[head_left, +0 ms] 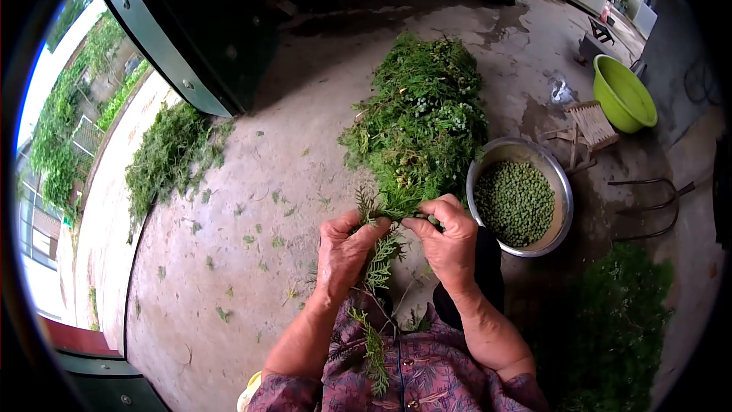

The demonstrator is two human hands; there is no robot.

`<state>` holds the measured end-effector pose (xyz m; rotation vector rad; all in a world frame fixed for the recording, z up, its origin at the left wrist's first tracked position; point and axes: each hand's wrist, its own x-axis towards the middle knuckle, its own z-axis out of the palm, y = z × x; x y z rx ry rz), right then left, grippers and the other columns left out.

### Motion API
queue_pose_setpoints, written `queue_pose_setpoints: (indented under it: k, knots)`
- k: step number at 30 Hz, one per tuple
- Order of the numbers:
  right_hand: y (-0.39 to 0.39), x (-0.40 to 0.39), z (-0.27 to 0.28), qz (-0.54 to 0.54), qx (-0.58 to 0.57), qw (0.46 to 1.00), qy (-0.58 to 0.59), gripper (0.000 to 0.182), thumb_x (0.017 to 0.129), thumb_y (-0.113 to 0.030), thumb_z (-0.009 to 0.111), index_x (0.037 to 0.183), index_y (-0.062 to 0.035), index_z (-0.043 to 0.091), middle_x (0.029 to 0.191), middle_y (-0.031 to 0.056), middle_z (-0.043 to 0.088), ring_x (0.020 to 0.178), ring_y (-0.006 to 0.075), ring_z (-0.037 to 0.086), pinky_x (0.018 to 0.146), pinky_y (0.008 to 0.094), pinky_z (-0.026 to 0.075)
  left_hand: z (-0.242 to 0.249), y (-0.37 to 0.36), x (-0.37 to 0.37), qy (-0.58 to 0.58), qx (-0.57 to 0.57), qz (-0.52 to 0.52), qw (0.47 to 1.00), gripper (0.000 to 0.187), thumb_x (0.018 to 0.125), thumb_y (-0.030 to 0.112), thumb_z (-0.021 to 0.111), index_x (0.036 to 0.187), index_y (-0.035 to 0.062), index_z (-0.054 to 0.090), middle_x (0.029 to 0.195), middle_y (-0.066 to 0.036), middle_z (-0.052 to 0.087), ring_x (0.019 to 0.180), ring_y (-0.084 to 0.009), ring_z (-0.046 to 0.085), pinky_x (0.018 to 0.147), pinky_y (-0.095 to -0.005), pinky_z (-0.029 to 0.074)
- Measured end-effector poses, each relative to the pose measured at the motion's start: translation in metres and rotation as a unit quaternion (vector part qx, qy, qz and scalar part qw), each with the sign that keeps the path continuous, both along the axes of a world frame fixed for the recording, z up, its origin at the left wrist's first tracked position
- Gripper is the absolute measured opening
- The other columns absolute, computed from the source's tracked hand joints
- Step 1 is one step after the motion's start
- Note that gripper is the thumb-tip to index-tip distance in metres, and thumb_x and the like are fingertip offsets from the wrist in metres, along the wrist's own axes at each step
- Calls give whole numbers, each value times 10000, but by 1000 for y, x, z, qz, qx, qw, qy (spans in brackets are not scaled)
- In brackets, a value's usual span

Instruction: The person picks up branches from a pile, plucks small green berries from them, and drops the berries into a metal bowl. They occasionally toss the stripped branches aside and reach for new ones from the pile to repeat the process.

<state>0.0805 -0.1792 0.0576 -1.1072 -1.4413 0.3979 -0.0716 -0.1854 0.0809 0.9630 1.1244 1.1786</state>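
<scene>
In front of my lap, my left hand (345, 252) is closed around a leafy cypress-like sprig (381, 265), whose lower twigs hang down over my patterned shirt. Close beside it, my right hand (450, 240) is pinched at the sprig's tip, with a small green cone (435, 221) showing between its fingers. Just beyond both hands lies a big heap of cut green branches (423, 114), some bearing pale green cones. To the right of my right hand stands a metal basin (565, 217) holding a thick layer of round green cones (515, 202).
A small wooden stool (593, 123), a lime-green tub (621, 99) and a metal fork (675, 197) are on the right. More greenery (618, 328) lies at lower right, and another branch pile (171, 156) by the doorway. Leaf scraps dot the concrete floor (206, 282).
</scene>
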Motion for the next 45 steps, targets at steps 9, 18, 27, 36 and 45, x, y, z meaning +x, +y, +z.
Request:
queue_pose_setpoints:
  k: [9,18,27,36,45]
  knots:
    - [7,27,-1,108,-215,853,463,129,810,-108,652,888,-38,577,594,-8,490,451,59,366,415,202,259,8,-2,1,-187,-94,19,978,108,773,51,670,873,58,631,762,-41,638,643,-142,607,555,-272,514]
    - [-7,4,1,272,-351,746,495,269,764,-40,694,993,-43,553,737,-8,566,573,62,499,442,189,374,2,-2,12,-204,-118,30,971,142,831,76,619,962,33,588,839,-67,637,674,-157,621,569,-293,545]
    - [-5,-3,-11,141,-326,843,403,201,775,-57,680,944,-53,573,665,-33,554,518,38,470,419,174,349,-9,-3,22,-211,-121,12,970,153,826,74,623,968,36,581,838,-52,627,694,-142,606,593,-270,527]
    - [-8,29,-11,207,-292,766,534,105,840,-19,569,937,-46,541,803,60,572,530,74,456,406,182,296,-12,2,10,-183,-131,74,971,129,841,84,612,963,79,570,833,-3,593,632,-113,548,518,-247,485]
    - [-19,2,-18,182,-288,888,309,184,804,-99,674,964,-25,622,713,-28,524,563,31,473,499,172,389,-3,2,17,-159,-169,84,969,136,817,86,641,912,85,544,765,-10,582,542,-89,505,437,-218,440]
